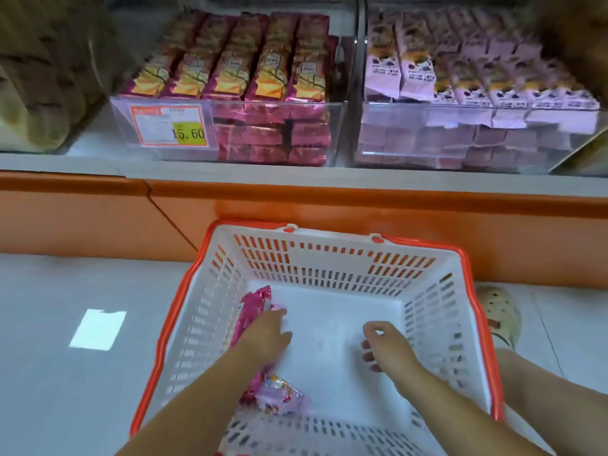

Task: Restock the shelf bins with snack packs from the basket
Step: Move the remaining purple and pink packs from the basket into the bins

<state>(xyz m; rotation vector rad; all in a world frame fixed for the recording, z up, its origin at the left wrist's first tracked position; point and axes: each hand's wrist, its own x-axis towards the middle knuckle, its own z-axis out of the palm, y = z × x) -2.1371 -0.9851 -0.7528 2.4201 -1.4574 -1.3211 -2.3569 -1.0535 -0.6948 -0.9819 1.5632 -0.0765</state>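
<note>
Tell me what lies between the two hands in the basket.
Only bare white basket floor, in the head view. The left hand touches the pink snack pack by the left wall; the right hand holds nothing.
</note>
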